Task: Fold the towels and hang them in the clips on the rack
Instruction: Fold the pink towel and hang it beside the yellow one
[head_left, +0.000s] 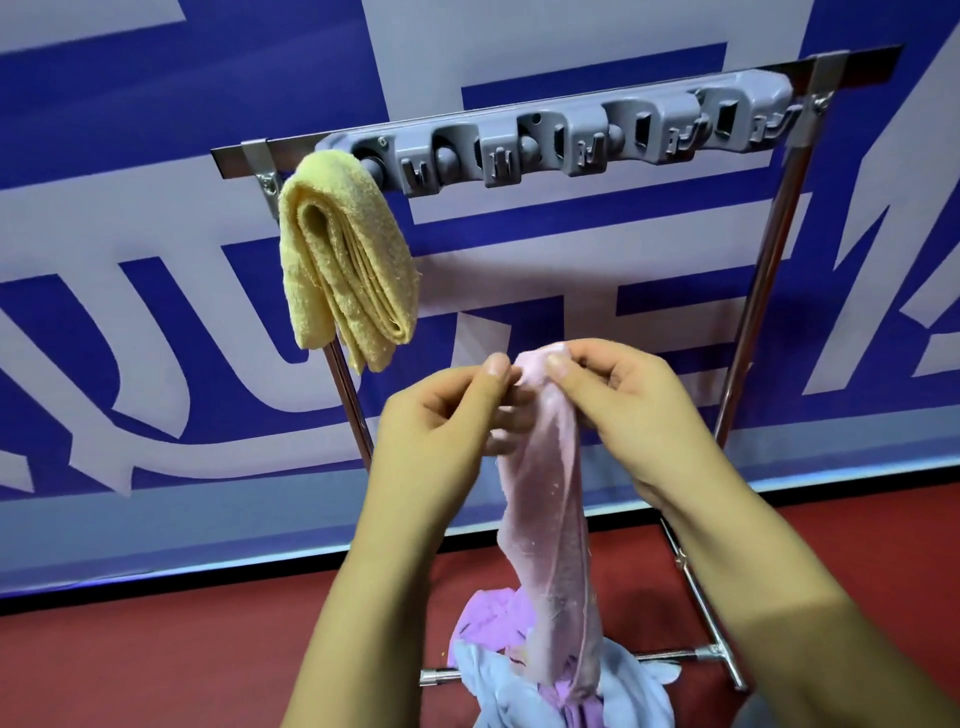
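1. Head view, centre of frame: pink towel (545, 499) hangs bunched from both hands, its tail reaching the towel pile (519, 670) at the bottom.
2. Left hand (441, 421) and right hand (623, 410) have fingers pinched shut on its top edge.
3. Yellow towel (348, 260) hangs folded in the leftmost clip of the rack (545, 145), upper left.
4. Risk: clipped unfolded, the bunched cloth could slip out.

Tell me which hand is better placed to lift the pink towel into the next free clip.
Probably the right hand: it pinches the pink towel at its top, nearer the empty clips right of the yellow towel. The left hand only touches the edge.
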